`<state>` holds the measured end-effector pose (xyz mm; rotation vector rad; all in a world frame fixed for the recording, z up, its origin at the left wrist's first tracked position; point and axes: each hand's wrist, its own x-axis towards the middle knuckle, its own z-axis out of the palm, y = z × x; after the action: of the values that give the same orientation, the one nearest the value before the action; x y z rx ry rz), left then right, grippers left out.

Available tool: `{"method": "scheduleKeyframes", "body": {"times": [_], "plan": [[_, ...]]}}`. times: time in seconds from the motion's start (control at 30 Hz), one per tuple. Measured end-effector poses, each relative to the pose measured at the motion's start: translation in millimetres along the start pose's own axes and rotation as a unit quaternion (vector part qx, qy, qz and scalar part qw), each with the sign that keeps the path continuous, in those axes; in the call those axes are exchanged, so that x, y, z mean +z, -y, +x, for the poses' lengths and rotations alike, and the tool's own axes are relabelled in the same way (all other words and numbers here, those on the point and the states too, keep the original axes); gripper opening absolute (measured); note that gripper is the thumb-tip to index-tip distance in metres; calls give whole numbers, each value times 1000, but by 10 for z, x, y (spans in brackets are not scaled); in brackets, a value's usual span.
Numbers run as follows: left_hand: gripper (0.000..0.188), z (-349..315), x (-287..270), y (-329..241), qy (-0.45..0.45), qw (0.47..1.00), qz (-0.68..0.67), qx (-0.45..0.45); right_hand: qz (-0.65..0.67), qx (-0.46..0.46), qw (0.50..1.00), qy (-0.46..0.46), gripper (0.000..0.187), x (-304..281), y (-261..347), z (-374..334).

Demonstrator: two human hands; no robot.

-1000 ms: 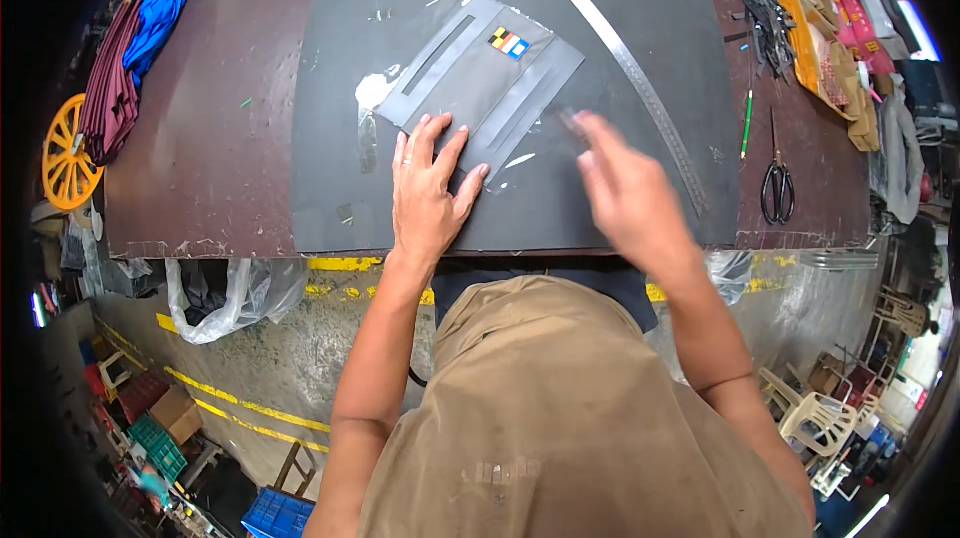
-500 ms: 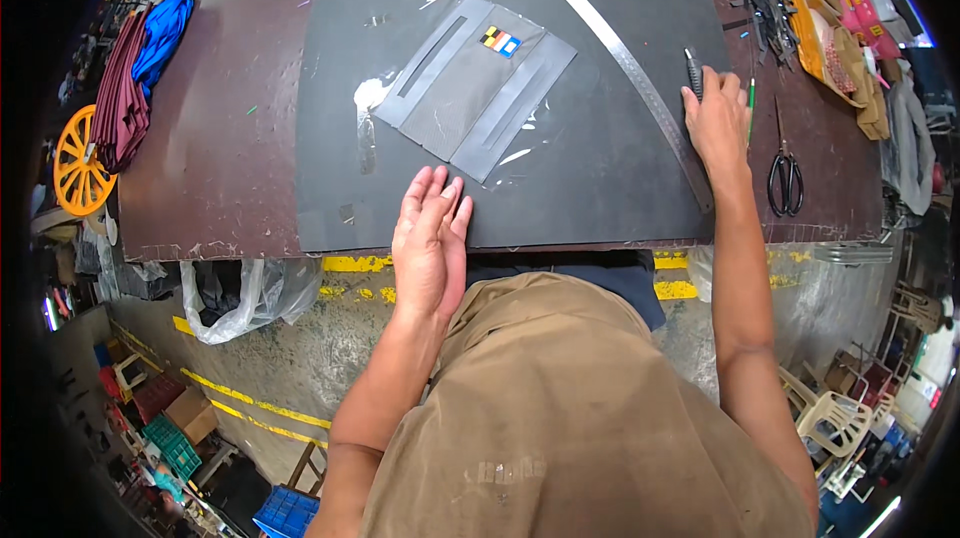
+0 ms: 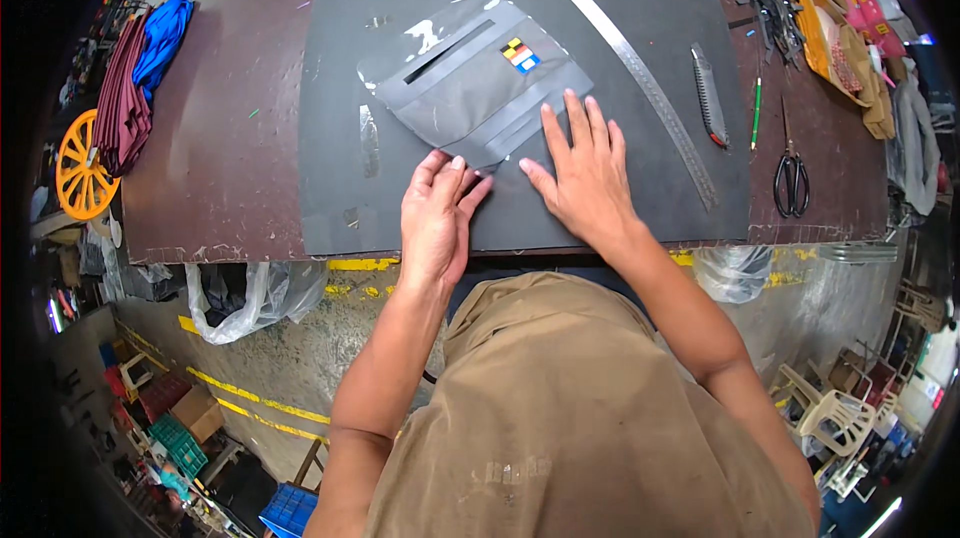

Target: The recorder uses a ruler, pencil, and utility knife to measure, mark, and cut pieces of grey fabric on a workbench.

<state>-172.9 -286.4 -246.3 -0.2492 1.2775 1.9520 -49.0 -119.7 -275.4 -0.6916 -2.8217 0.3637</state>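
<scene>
Head view: panel [image 3: 455,103] on mat [image 3: 660,208], maroon table [image 3: 220,148], striped floor [image 3: 290,346].

Words and numbers: none legible; multicoloured patch [image 3: 520,56] of flag-like squares, yellow, black, white and blue among them, sat on grey panel [image 3: 455,103]; fine graduations lined metal ruler [image 3: 645,83], figures too small; faded marking [image 3: 515,471] on brown garment [image 3: 570,388] stayed unreadable

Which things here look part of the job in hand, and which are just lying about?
Likely part of it:
- grey panel, left hand at its near corner, right hand by its right side
- dark mat beneath
- ruler and cutter, on the mat, unheld

Apparently lying about:
- pencil
- scissors
- maroon cloth
- orange wheel
</scene>
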Motion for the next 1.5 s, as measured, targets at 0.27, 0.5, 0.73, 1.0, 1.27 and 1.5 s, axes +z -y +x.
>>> {"method": "scheduleKeyframes", "body": {"times": [0.27, 0.5, 0.73, 1.0, 1.27, 1.5], "plan": [[36, 143, -335, 161, 11, 994, 109, 1, 2, 0, 1000, 0, 64, 67, 128, -364], [14, 202, -612, 217, 74, 997, 34, -2, 219, -104, 969, -56, 32, 46, 321, -13], [11, 136, -673, 98, 54, 998, 14, -24, 257, -155, 954, -10, 27, 219, 503, 132], [15, 190, -822, 103, 68, 997, 39, -7, 264, -170, 949, -18, 21, 409, 570, 168], [16, 200, -908, 93, 66, 997, 51, -1, 267, -168, 949, -7, 22, 482, 620, 164], [16, 216, -940, 88, 42, 995, 91, 7, 201, -100, 973, -50, 28, 132, 255, 247]]}}
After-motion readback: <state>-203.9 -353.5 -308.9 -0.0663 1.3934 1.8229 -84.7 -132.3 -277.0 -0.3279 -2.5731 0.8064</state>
